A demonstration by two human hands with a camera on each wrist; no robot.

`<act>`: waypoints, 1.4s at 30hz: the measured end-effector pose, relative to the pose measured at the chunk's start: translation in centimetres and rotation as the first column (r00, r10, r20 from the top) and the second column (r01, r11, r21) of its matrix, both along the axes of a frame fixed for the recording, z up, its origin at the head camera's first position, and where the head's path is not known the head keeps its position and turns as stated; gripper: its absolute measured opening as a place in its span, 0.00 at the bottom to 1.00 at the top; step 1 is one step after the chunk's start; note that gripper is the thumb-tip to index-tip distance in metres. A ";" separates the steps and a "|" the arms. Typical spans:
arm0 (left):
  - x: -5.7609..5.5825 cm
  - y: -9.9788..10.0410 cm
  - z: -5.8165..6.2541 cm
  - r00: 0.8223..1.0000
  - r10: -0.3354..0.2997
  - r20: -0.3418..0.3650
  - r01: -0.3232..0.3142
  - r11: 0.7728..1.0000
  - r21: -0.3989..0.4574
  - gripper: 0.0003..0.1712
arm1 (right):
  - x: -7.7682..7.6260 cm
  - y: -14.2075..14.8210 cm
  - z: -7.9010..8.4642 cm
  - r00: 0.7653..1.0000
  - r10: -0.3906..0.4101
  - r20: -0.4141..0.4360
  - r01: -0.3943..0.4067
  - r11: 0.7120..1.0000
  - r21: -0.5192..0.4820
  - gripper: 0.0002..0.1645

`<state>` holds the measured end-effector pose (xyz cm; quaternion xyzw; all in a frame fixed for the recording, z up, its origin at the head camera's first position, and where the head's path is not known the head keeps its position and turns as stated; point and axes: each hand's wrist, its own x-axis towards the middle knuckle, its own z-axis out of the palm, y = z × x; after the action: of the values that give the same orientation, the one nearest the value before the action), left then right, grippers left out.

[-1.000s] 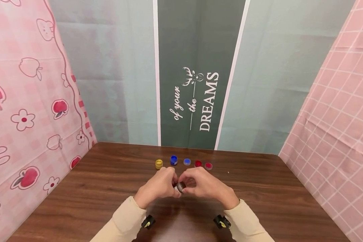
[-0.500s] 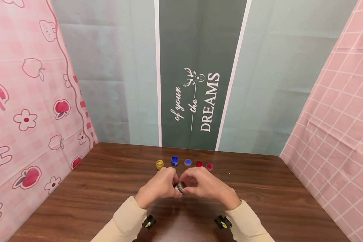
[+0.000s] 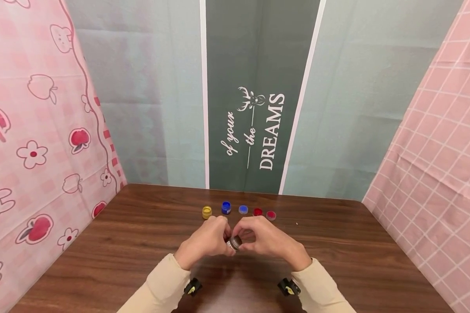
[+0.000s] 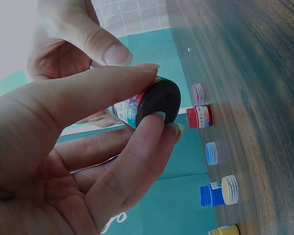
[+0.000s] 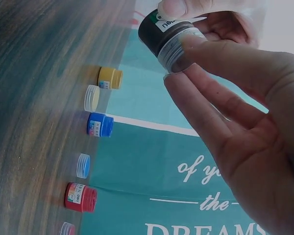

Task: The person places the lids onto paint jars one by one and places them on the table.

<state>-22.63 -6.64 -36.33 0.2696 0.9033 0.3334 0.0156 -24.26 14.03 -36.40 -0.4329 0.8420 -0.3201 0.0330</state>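
Near the middle of the table, both hands meet at a small paint jar of very dark paint with a printed label. The left hand holds its body, thumb on one side and fingertips against the dark bottom, as the left wrist view shows. The jar is tilted, its clear ribbed lid toward the right hand. The right hand pinches this lid between thumb and fingertips. In the head view the fingers hide part of the jar.
Beyond the hands stand a yellow paint jar, a blue paint jar and a red paint jar, uncapped. A blue-tinted lid, a red-tinted lid and a yellowish lid lie among them. Curtains hang behind the table.
The right thumb has shifted slightly to the right at the lid, and more of the lid shows. Both hands otherwise stay in place, and the jars on the table have not moved.
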 end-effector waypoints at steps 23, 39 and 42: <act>0.1 0.2 0.2 0.999 0.030 0.011 -0.030 1.000 -0.010 0.11 | -0.1 0.2 0.1 0.998 -0.060 -0.016 0.061 0.997 0.046 0.13; 0.1 0.0 0.0 1.000 0.014 0.004 -0.014 1.000 -0.001 0.09 | 0.1 0.3 0.1 1.000 0.003 -0.002 -0.003 1.000 -0.018 0.18; 0.2 0.0 0.0 1.000 0.009 0.008 -0.009 1.000 0.004 0.09 | 0.0 0.3 0.1 1.000 0.008 0.001 -0.008 1.000 -0.017 0.17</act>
<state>-22.44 -6.61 -36.29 0.2642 0.9037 0.3364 0.0174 -24.24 14.34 -36.32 -0.4364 0.8375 -0.3273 0.0313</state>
